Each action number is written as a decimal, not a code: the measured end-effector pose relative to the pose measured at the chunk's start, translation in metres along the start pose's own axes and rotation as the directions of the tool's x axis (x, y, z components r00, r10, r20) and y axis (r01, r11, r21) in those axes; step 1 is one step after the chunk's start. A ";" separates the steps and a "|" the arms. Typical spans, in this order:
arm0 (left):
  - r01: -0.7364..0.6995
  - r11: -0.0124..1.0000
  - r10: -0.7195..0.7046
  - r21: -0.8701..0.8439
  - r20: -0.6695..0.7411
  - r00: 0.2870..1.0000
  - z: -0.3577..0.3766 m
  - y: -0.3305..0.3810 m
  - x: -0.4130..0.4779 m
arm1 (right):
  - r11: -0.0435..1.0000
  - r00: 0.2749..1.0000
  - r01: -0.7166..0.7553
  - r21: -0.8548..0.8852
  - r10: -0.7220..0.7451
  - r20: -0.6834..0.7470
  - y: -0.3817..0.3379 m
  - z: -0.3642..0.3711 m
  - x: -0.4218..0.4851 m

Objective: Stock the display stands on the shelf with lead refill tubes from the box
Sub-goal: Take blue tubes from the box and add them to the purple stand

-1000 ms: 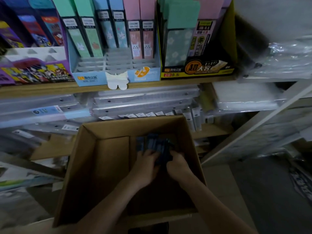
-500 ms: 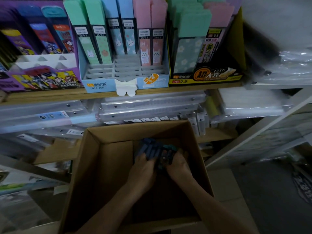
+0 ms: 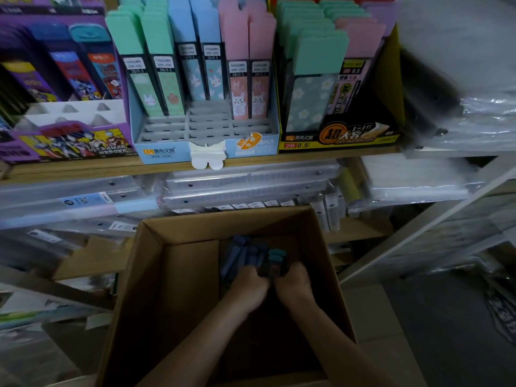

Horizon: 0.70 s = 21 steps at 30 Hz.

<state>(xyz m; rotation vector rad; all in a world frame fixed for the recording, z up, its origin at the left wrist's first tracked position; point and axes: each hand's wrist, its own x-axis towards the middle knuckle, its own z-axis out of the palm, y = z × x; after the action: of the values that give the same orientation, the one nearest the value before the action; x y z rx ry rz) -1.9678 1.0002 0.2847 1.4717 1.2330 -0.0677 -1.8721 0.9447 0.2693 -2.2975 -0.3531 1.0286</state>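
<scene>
Restocking, early stage: lead refill tubes (image 3: 245, 255), a dark bundle, sit at the far end of the cardboard box (image 3: 156, 289), left hand (image 3: 248, 286) and right hand (image 3: 293, 283) both curled round them; blue display stand (image 3: 206, 129) on the shelf (image 3: 83, 170) has front slots unfilled.

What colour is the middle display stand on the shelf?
The middle display stand is light blue; head view shows it.

Dim overall, shelf top brighter, blurred bowed right edge
</scene>
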 end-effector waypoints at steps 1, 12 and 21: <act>0.004 1.000 -0.004 -0.004 -0.014 1.000 0.002 -0.001 0.001 | 0.999 1.000 0.027 -0.018 -0.027 -0.002 0.002 0.000 0.000; 0.027 0.967 -0.049 -0.252 -0.080 0.996 0.007 -0.009 -0.005 | 0.957 0.983 -0.090 0.274 0.041 0.181 0.001 -0.008 0.009; -0.196 0.878 0.119 -0.438 -0.196 0.973 -0.016 -0.004 -0.033 | 0.841 0.896 -0.033 0.540 -0.215 0.389 -0.017 -0.049 -0.017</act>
<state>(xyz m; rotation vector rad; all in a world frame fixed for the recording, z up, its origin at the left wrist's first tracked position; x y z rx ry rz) -1.9943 0.9907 0.3089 1.1714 1.1548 0.4370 -1.8468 0.9300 0.3158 -1.5229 -0.2998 1.3899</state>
